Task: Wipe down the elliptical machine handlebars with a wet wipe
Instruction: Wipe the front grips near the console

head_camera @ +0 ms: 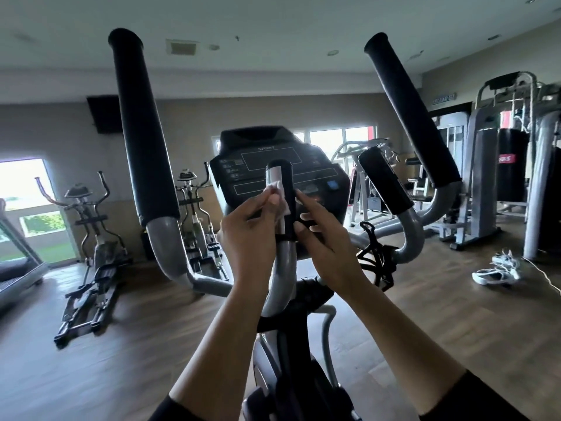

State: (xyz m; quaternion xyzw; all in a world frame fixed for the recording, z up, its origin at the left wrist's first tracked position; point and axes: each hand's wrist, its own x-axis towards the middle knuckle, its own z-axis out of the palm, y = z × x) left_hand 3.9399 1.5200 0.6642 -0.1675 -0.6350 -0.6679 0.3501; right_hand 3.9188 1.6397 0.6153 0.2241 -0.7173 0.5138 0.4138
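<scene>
I stand at an elliptical machine with a black console [279, 165]. Its short left inner handlebar [278, 177], black with a silver sensor strip, rises in front of the console. My left hand [249, 235] pinches a white wet wipe [277, 189] against the silver strip. My right hand [324, 241] lies on the right side of the same grip, fingers stretched along it. The right inner handlebar [384, 183] and the two long padded moving handlebars, left [142, 129] and right [413, 117], stand untouched.
A black bottle cage [376, 253] hangs below the right grip. Other ellipticals [91, 244] and a treadmill [18, 268] stand at the left, weight machines [491, 177] at the right. White shoes [498, 268] lie on the wooden floor.
</scene>
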